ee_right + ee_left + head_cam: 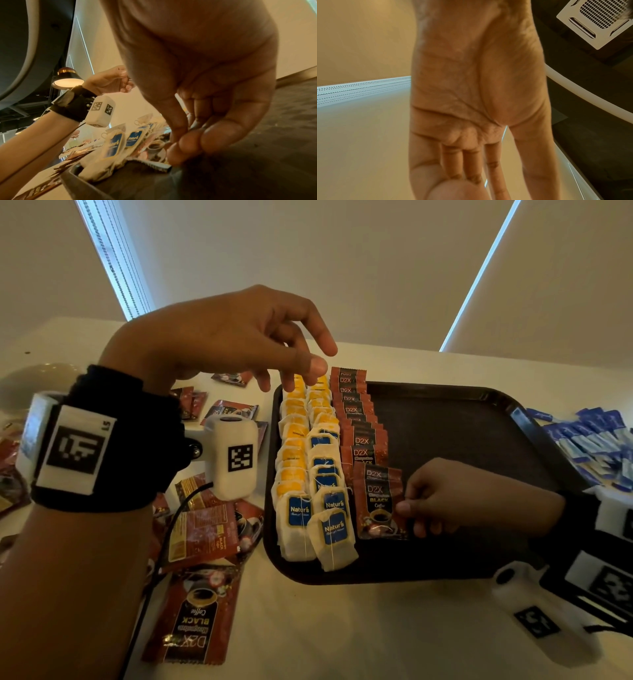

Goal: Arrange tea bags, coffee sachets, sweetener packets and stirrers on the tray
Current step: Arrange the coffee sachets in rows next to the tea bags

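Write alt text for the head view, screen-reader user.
The right hand pinches a red coffee sachet at the near end of a sachet row on a dark tray, beside two rows of tea bags. The left hand hovers empty above the rows' far end; loose sachets and blue packets flank the tray.

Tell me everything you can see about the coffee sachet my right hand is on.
The coffee sachet is a glossy red-brown foil packet with crimped ends, printed D2X, BLACK, Coffee and a cup picture. It lies face up on the dark tray, at the near end of the sachet row, overlapping the next sachet and beside the tea bags. The right hand pinches its right edge between thumb and fingers.
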{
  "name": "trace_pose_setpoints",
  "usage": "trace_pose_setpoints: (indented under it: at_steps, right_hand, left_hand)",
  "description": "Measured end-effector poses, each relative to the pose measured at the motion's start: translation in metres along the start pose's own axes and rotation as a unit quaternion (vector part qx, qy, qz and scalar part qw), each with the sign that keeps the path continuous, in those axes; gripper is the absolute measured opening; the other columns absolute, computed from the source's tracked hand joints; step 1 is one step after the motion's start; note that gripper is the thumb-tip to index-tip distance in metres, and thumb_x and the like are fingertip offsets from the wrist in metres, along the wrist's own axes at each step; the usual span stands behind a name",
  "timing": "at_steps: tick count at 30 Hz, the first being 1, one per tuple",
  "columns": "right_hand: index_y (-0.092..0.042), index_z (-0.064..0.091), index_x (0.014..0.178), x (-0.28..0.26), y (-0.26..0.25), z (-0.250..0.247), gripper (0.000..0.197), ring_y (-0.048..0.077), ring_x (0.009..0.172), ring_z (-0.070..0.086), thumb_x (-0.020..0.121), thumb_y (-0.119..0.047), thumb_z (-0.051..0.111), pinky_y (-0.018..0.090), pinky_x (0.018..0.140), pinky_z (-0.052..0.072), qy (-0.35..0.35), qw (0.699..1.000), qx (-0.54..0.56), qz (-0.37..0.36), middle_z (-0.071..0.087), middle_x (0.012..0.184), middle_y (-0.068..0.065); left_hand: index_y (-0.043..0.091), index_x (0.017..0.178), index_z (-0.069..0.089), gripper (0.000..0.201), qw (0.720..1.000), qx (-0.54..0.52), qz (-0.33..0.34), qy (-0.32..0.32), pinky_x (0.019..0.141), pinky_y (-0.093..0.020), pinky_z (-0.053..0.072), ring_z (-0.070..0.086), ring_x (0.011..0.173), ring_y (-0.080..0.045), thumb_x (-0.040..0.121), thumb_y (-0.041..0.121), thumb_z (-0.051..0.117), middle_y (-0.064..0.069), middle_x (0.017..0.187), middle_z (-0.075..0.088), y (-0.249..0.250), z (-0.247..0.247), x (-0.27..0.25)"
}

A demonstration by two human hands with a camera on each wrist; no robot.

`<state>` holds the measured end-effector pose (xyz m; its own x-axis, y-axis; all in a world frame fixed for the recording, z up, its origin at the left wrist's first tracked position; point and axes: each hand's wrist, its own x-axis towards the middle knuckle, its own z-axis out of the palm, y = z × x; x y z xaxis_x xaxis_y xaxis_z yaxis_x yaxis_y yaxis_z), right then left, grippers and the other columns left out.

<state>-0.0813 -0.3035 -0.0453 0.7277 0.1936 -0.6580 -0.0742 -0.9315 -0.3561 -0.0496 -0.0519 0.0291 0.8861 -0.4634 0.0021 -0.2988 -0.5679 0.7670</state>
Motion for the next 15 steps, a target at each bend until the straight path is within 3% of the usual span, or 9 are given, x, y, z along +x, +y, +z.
trace_pose_setpoints:
  at_steps: [10, 15]
  right_hand:
    - [-0.017, 0.061, 0.095, 0.0021, -0.0046, -0.0032, 0.019, 0.006, 0.060, 0.056, 0.090, -0.035, 0.055, 0.018, 0.054, 0.047, 0.005, 0.999, 0.032, 0.019, 0.066, 0.073, -0.001]
    - [-0.015, 0.062, 0.094, 0.0023, -0.0082, -0.0012, 0.015, 0.006, 0.063, 0.061, 0.091, -0.027, 0.056, 0.018, 0.058, 0.049, 0.012, 0.998, 0.059, -0.005, 0.068, 0.077, 0.001]
  left_hand:
    - [0.026, 0.108, 0.060, 0.044, 1.000, 0.006, -0.007, -0.015, 0.052, -0.017, 0.052, 0.068, 0.070, -0.011, 0.067, 0.041, 0.062, 0.004, 0.083, 0.072, -0.0019, -0.0016, 0.0009]
    - [0.026, 0.109, 0.060, 0.046, 1.000, 0.007, -0.006, -0.013, 0.053, -0.018, 0.053, 0.068, 0.071, -0.012, 0.066, 0.042, 0.062, 0.004, 0.084, 0.072, -0.0024, -0.0032, -0.0001]
